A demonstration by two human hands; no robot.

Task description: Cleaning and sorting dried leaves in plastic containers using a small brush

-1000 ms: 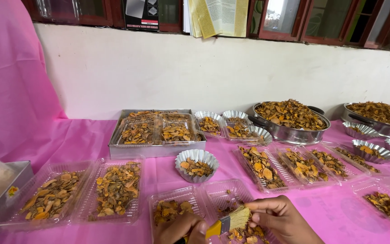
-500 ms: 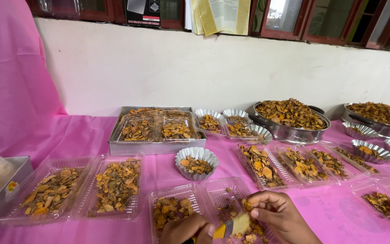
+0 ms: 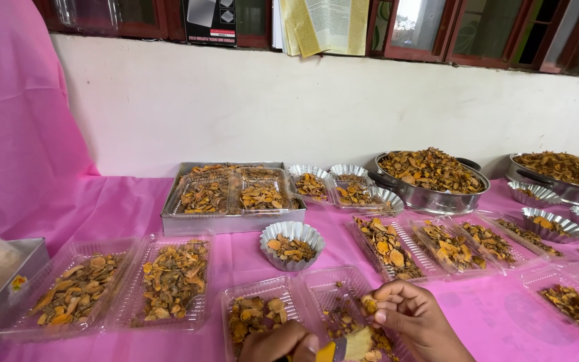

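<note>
Down at the near edge of the pink-covered table point(image 3: 135, 208), both hands are busy over one clear plastic tray point(image 3: 333, 285). The right hand point(image 3: 417, 318) has its fingertips pressed together, pinching a small yellow-orange dried piece point(image 3: 368, 305) just above the tray's contents. The left hand point(image 3: 279, 343) sits low, half cut off by the bottom edge; its fingers curl around the handle of a small brush point(image 3: 350, 345), yellow at the ferrule, pale bristles pointing toward the right hand. Brush and pinched piece are close together, both above the same tray.

Just left of it, touching, a twin tray point(image 3: 259, 312) holds more of the dried orange-brown chips. Further left lie two more filled clear trays point(image 3: 169, 281) side by side, and at the far left a metal box point(image 3: 8, 281) with something white in it.

Behind the hands stands a small fluted foil cup point(image 3: 292, 245) of chips, alone. Behind that, a rectangular steel tray point(image 3: 232, 198) carries several filled plastic trays. To the right of it are more fluted cups point(image 3: 350, 188), then a big round steel pan point(image 3: 430, 177) heaped with chips, and a second pan point(image 3: 564, 174) near the right edge. A row of long clear trays point(image 3: 437, 241) runs across the right side, all filled.

Behind everything there's a white wall point(image 3: 269, 107), with red-framed windows above.
</note>
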